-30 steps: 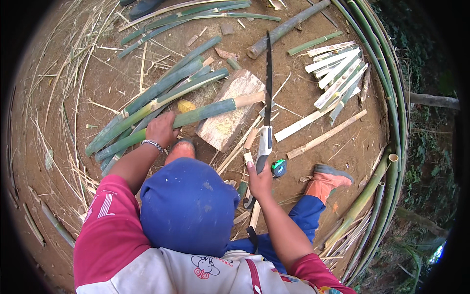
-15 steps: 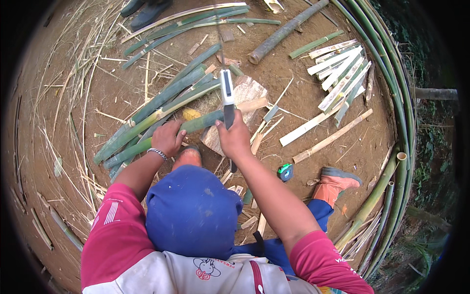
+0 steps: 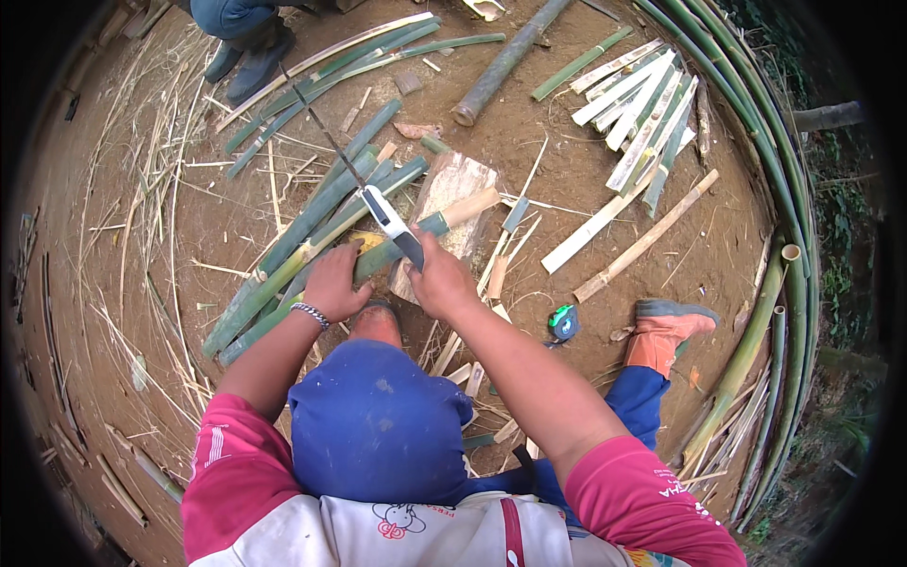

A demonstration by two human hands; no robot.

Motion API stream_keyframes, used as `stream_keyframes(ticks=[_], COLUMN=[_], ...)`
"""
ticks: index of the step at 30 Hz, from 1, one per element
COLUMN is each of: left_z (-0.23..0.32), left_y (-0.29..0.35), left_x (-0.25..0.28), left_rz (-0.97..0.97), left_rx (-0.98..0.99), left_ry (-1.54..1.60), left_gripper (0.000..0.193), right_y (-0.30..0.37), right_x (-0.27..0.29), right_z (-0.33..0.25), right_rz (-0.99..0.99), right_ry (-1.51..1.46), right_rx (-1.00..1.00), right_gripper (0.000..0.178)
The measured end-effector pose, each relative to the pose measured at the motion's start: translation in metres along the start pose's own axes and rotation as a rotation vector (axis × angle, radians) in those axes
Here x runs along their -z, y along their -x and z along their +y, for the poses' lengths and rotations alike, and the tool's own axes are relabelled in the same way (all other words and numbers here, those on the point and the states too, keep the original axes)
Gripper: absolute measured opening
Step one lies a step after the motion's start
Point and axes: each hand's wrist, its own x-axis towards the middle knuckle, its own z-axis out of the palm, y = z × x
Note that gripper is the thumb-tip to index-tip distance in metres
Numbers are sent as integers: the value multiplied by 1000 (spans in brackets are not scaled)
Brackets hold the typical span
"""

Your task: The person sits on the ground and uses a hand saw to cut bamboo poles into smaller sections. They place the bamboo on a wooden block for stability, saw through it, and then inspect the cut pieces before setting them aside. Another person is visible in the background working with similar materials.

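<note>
My right hand is closed round the black and white handle of a hand saw. Its thin dark blade points away to the far left, above the cut bamboo. Beneath my left hand runs a green bamboo pole, with the fingers wrapped over it. The pole's pale stripped end lies across a wooden block. Other green bamboo lengths lie alongside, just beyond my left hand.
A tape measure lies on the dirt to the right. Split bamboo strips are piled at the far right. Long bamboo poles line the right edge. Another person's boots stand at the far left. Loose shavings cover the left ground.
The saw has swung so its blade slants to the left instead of pointing straight away. My left hand stays on the pole. More of the other person's legs has come into view.
</note>
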Motion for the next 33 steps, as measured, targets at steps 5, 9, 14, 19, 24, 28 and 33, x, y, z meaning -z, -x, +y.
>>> stream_keyframes(ticks=[5,9,14,19,24,28,33], left_z=[41,40,36,31,35,36,35], left_y=[-34,-36,-34,-30,-33,-34,-34], left_x=[-3,-19,-23,-25,-21,-21,-21], left_rz=[-116,-6,20,4,-21,-17,-16], left_rx=[196,294,288,311,323,321,324], left_ry=[-10,-95,-94,-94,-73,-89,-86], left_gripper=[51,27,22,21,20,18,20], right_y=[0,-1,68,155,199,201,202], right_x=[-3,-8,6,-2,-1,-1,-8], right_z=[4,15,49,112,126,124,132], right_rz=[28,61,84,192,157,87,92], right_ry=[-45,-164,-237,-82,-123,-8,7], right_rx=[29,122,-78,-175,-212,-268,-257], right_gripper=[62,60,55,54,53,53,55])
